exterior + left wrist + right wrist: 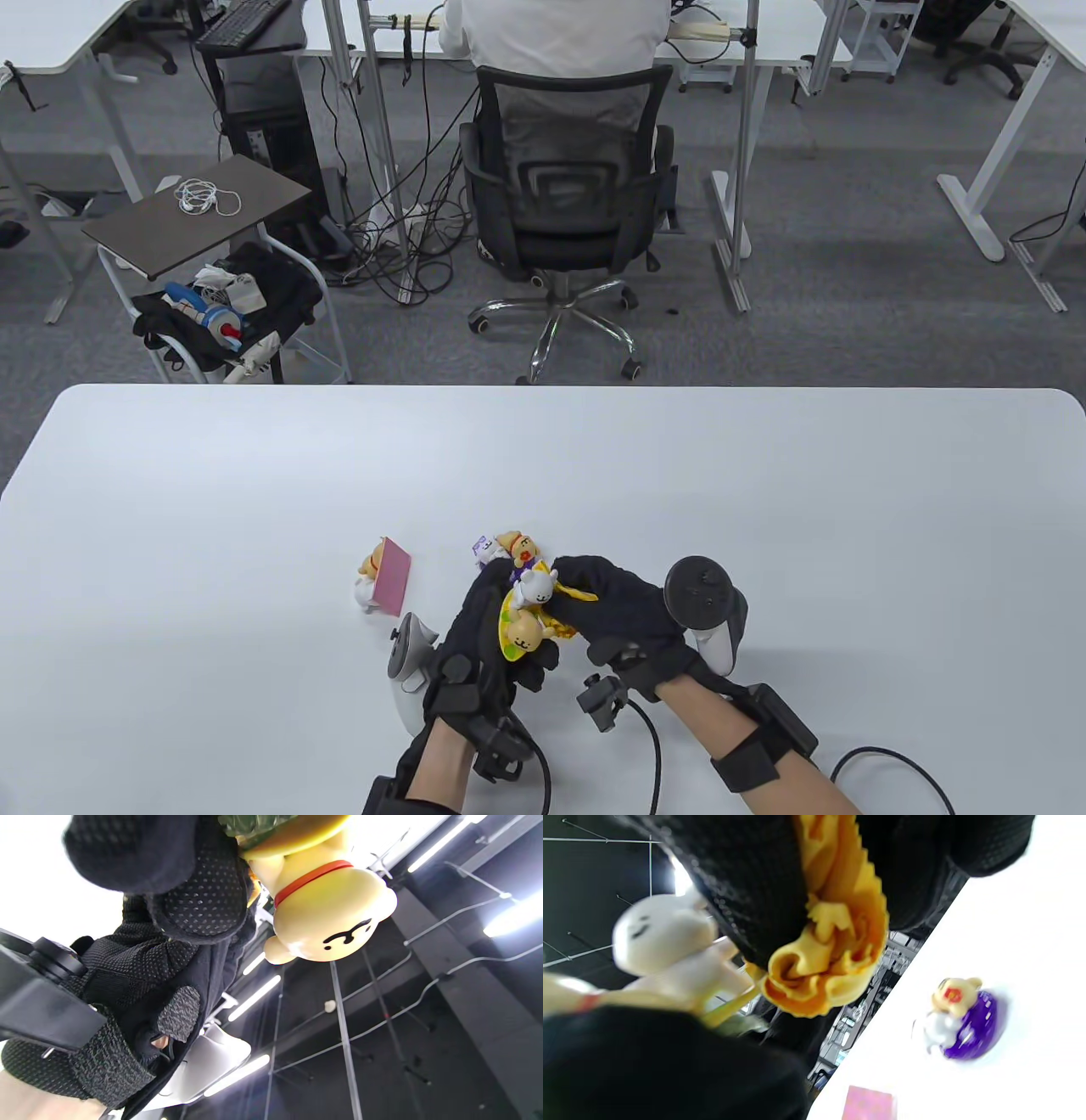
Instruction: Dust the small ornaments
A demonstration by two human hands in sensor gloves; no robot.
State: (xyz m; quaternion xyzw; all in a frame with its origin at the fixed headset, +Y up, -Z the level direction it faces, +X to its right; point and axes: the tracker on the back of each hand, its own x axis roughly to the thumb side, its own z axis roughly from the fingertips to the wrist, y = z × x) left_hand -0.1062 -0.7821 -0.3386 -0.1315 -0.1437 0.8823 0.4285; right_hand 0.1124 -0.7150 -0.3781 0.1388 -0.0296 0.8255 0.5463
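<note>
Both gloved hands are meeting near the table's (pixel 254 475) 6 o'clock edge. Left hand (pixel 488 632) is gripping a yellow figurine (pixel 526 615) from its 9 o'clock side; its tan dog head is pointing toward 6 o'clock, its white cat toward 12. Right hand (pixel 624 611) is pinching a bunched yellow cloth (pixel 567 594) against the figurine's 3 o'clock side. At 12 o'clock a purple-based ornament (pixel 502 550) is standing, probably upright; a pink-panelled ornament (pixel 383 576) is sitting at 9 o'clock. No writing is readable.
</note>
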